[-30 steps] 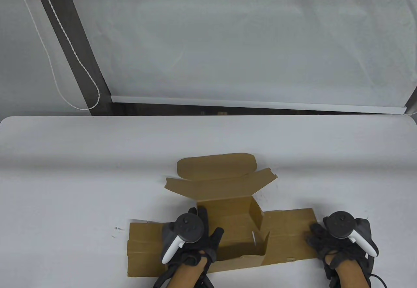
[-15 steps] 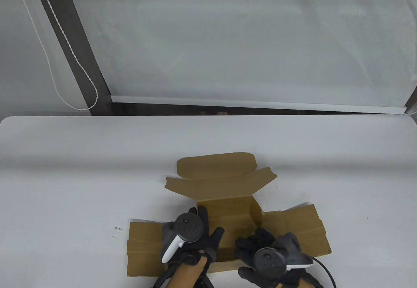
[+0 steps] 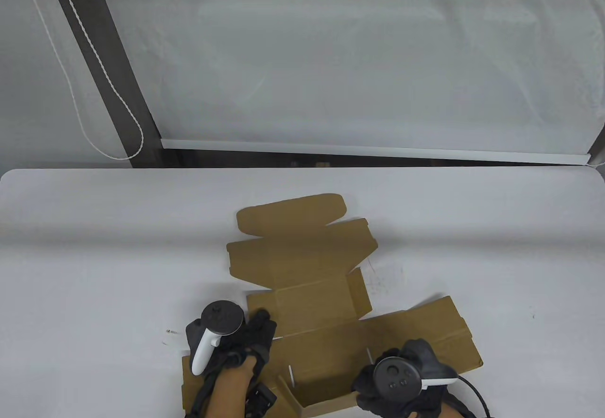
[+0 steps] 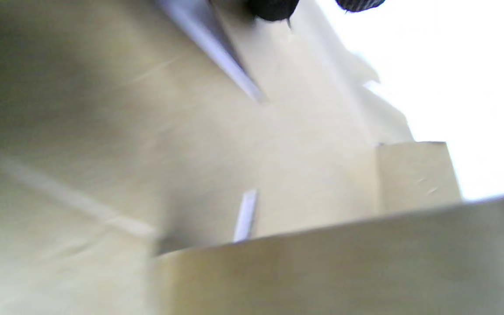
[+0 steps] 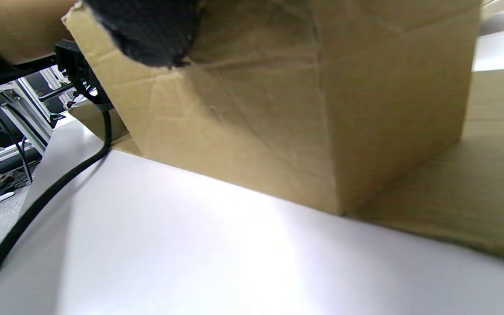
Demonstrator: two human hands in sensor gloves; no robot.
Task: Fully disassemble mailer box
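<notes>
The brown cardboard mailer box (image 3: 326, 337) lies mostly unfolded on the white table (image 3: 94, 248). Its lid and tuck flap (image 3: 290, 217) lie flat at the far side, and the right side panel (image 3: 425, 333) is spread out. The front wall (image 3: 326, 404) still stands at the near edge. My left hand (image 3: 257, 330) presses its fingers on the cardboard at the box's left side; its fingertips (image 4: 274, 6) touch the cardboard (image 4: 278, 153). My right hand (image 3: 366, 385) grips the front wall's right end, with a finger (image 5: 147, 30) over the wall's (image 5: 278, 109) top edge.
The table's far edge runs across the middle of the table view, with a covered window and a blind cord (image 3: 113, 92) behind it. A black glove cable (image 3: 472, 389) trails by my right hand; it also lies on the table in the right wrist view (image 5: 37, 205).
The back wall and lid have dropped flat and the box has turned slightly. My right hand moved from the right panel's end to the front wall. My left hand shifted left.
</notes>
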